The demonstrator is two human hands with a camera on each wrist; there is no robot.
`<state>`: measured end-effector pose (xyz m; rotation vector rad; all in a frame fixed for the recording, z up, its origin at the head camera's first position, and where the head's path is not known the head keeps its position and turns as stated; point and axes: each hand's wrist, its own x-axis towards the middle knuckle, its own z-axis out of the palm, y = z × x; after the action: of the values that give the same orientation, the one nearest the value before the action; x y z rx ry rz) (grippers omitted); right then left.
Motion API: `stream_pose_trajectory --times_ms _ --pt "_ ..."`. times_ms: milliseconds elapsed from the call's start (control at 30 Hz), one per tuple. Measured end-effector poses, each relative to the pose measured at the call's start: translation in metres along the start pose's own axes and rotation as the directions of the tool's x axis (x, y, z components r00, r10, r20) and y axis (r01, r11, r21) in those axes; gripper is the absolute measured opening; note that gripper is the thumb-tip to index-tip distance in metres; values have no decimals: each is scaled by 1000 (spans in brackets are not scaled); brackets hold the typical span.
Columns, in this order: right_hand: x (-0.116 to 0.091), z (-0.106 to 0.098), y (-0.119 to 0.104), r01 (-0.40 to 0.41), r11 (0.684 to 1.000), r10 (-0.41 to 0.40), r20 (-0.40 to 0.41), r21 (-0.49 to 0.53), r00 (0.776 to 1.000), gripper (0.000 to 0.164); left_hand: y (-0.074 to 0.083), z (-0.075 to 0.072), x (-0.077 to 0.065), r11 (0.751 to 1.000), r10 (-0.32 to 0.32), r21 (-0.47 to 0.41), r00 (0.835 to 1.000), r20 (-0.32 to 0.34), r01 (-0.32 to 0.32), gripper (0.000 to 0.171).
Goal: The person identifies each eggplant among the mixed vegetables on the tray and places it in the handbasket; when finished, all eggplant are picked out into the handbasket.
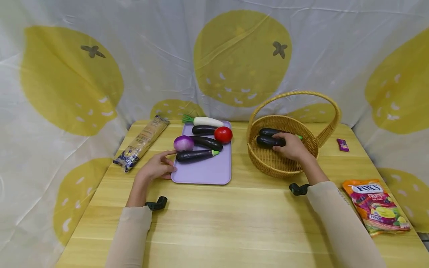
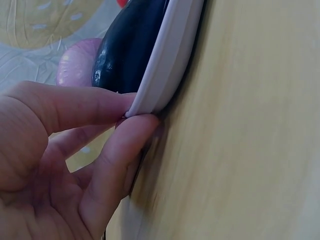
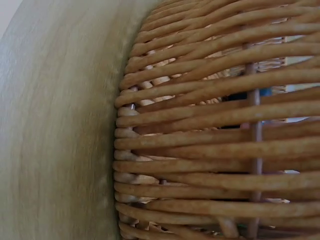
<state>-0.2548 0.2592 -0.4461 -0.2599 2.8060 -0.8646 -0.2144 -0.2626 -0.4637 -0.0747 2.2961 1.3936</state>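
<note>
My left hand (image 1: 155,167) pinches the left rim of a lilac tray (image 1: 204,175) between thumb and fingers; the left wrist view shows this rim (image 2: 167,65) up close. Along the tray lie a white radish (image 1: 207,121), a purple onion (image 1: 183,143), a tomato (image 1: 223,134) and three eggplants, the nearest eggplant (image 1: 194,156) closest to that hand. Inside a wicker basket (image 1: 275,171), my right hand (image 1: 292,147) grips the nearer eggplant (image 1: 266,141), beside another eggplant (image 1: 269,131). Only woven wicker wall and table fill the right wrist view, hiding that hand there.
The basket's tall handle (image 1: 295,93) arches over its opening. Left of the tray lies a long clear-and-blue packet (image 1: 142,143). A small purple sweet (image 1: 342,145) and a candy bag (image 1: 377,206) lie at the right. A lemon-print curtain (image 1: 161,56) encloses the table.
</note>
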Motion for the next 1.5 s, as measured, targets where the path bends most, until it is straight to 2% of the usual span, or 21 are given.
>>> stream_pose_trajectory --times_ms 200,433,567,767,933,1033,1167,1267,1400,1500 --pt "-1 0 6 7 1000 -9 -58 -30 998 52 -1 2 2 1000 -3 -9 1000 -3 3 79" --pt "-10 -6 2 5 1000 -4 -58 20 998 57 0 2 2 1000 -11 -15 1000 10 11 80" --pt "-16 -11 -4 35 999 -31 -85 42 996 58 2 1 0 1000 -9 -14 1000 10 9 79" --pt "-30 -13 -17 97 993 -84 -171 68 982 52 1 0 0 1000 -13 -3 1000 11 13 78" --pt "-44 -10 -37 148 979 -111 -248 137 962 44 0 0 1 1000 -17 -13 1000 8 17 77" --pt "-51 -7 -54 185 964 -130 -268 192 955 40 0 0 1 1000 -7 -18 1000 4 7 77" --pt "-59 1 -77 251 941 -187 -268 227 945 37 2 -1 0 1000 1 -12 1000 8 -1 77" --pt "-60 9 -96 314 921 -249 -273 229 929 35 1 -1 0 1000 4 -13 1000 11 -4 77" --pt "-57 22 -119 381 898 -321 -262 222 910 35 0 -1 2 1000 -1 -9 1000 9 1 77" --pt "-51 34 -131 403 887 -353 -230 227 907 36 0 -1 2 1000 -12 -9 1000 7 12 78"
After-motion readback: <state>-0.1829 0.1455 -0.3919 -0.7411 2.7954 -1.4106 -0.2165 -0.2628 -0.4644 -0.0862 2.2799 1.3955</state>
